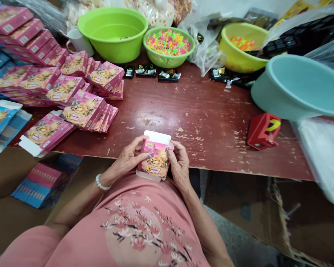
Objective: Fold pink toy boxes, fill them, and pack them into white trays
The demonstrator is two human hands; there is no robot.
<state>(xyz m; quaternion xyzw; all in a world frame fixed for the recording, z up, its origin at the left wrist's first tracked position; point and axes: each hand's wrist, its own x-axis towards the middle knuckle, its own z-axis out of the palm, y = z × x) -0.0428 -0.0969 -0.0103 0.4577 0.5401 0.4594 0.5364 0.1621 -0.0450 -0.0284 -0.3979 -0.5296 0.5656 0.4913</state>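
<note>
A small pink printed carton (157,163) is held upright between both hands at the table's front edge, close to the body. Its white top flap stands open. My left hand (130,154) grips its left side, with the thumb on the printed face. On the right side, my right hand (179,161) wraps the edge with its thumb over the front. The fingertips behind the carton are hidden. To the left lie a flattish stack of pink cartons with open flaps (48,131) and a row of leaning pink cartons (82,109).
Closed pink boxes (13,20) pile up at the back left. Along the back stand a green basin (114,48), a basket of colourful small pieces (169,59), a yellow basin (239,61) and a blue basin (281,100). A red tape dispenser (260,133) sits at the right.
</note>
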